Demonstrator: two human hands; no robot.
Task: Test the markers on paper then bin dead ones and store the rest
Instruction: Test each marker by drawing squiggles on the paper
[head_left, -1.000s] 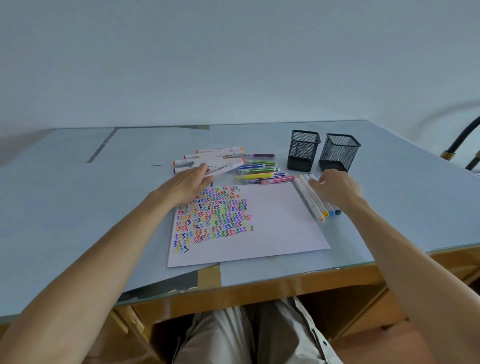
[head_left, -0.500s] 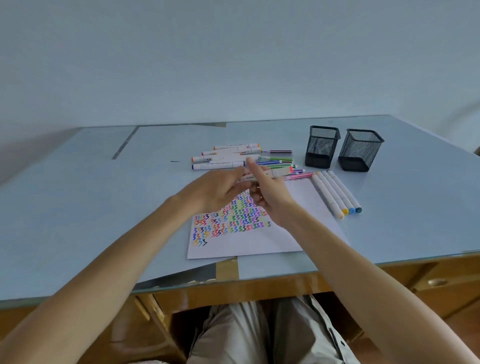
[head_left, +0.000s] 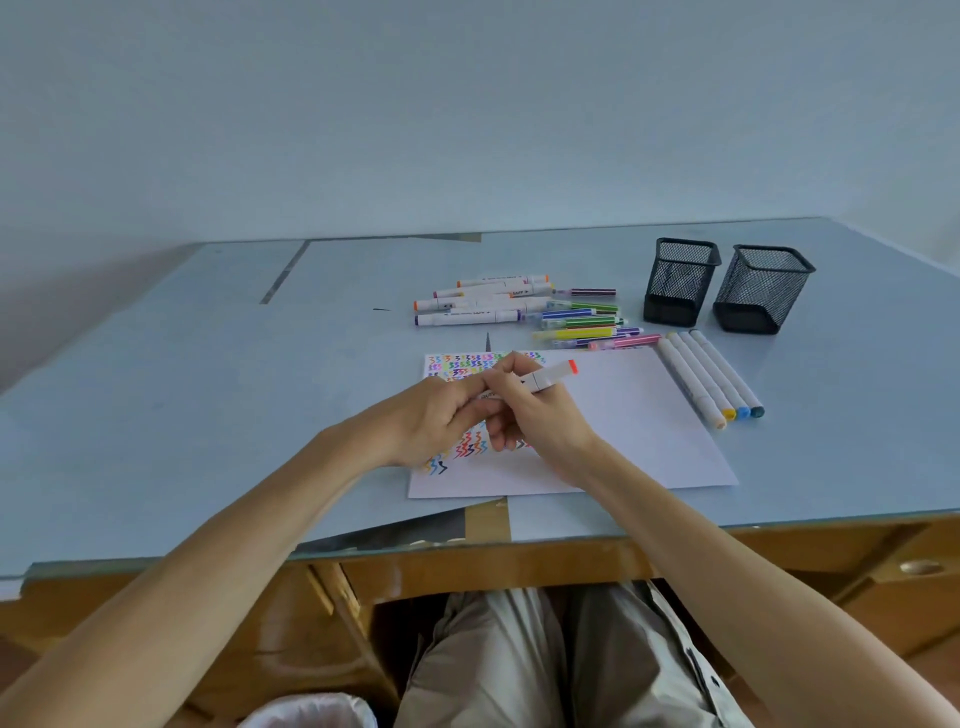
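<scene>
The marker (head_left: 540, 378), white with an orange-red end cap, is held above the paper (head_left: 623, 415) by both hands. The right hand (head_left: 540, 421) has its fingers curled round the barrel, and the left hand (head_left: 441, 415) pinches its near end between thumb and fingertips. The paper lies on the pale blue worktop (head_left: 208, 389), its left part filled with rows of coloured zigzags (head_left: 470, 444). Beyond the paper lie a cluster of white markers (head_left: 483, 304) and, just right of them, thin coloured pens (head_left: 587, 325). Four white markers (head_left: 706, 376) lie side by side along the paper's right edge. Two black mesh pots (head_left: 727, 286) stand upright at the back right, close together. A bin with a white liner (head_left: 311, 712) sits below the worktop.
</scene>
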